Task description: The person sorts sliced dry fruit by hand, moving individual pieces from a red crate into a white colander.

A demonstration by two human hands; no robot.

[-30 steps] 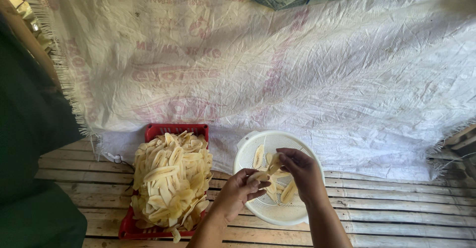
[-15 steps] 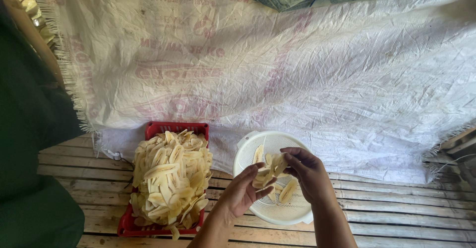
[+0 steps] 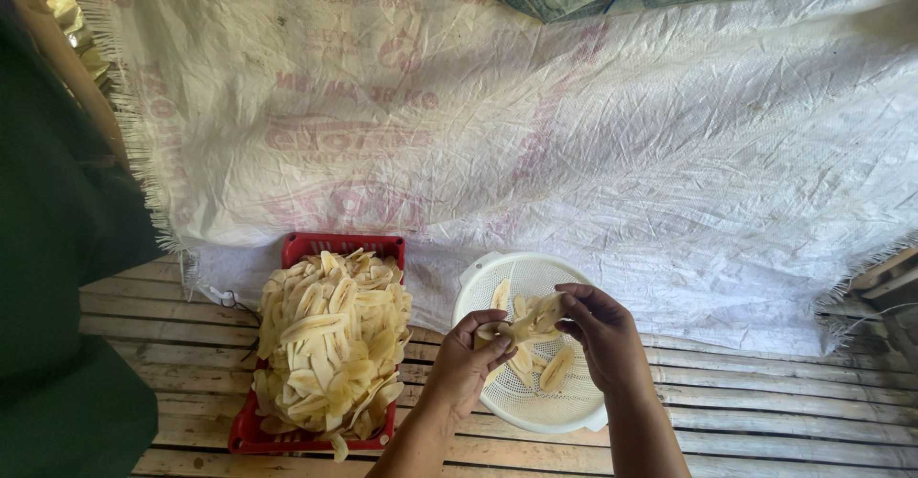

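Across the far side of the slatted bamboo floor a white woven sack sheet is lying spread and bare. Toward the near edge, a red crate is heaped with pale banana slices, while our white colander is holding only a few. Over it, our left hand and right hand are both pinching one slice, seemingly separating it; most remains undone.

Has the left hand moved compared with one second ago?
Yes. The left hand shifted slightly up and right over the white colander's rim, nearer its middle.
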